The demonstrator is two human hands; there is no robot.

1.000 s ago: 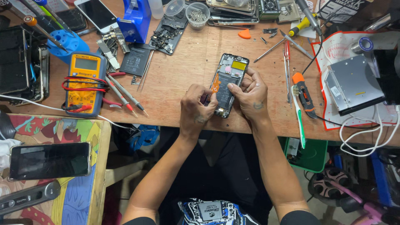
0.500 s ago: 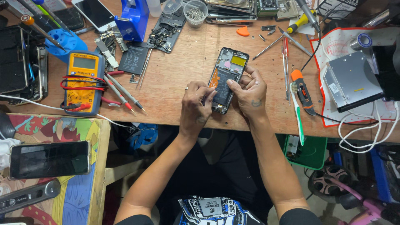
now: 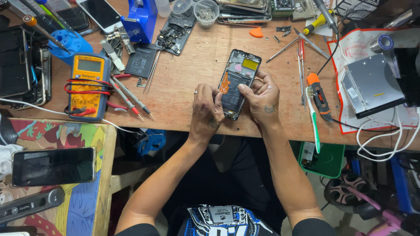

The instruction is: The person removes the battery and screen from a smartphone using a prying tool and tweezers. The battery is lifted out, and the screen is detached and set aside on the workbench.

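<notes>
Change since the earlier views: your hands have kept their place on the opened phone (image 3: 238, 83); the phone lies where it lay, near the front edge of the wooden bench (image 3: 183, 96), back cover off, battery showing. Work on it reads as mid-step, not finished.

1. Red-and-white mat (image 3: 350, 52), far right: printed sheet, red border, under a grey metal drive case (image 3: 372, 85).
2. Yellow multimeter (image 3: 87, 83), left: rectangular, grey screen, red and black leads wound round it.
3. Opened phone: dark frame, yellow patch at the top, orange tab on the left side.
4. Your right hand (image 3: 262, 98): curled over the phone's right edge, thumb tip pressed on the battery.
5. Your left hand (image 3: 205, 109): ringed, fingers bent against the phone's lower left edge; whether it pinches a tool, I cannot tell.
6. Dark battery label (image 3: 142, 62): rectangular, white print, beside the multimeter.
7. Orange pick (image 3: 256, 32): small, triangular, above the phone.
</notes>
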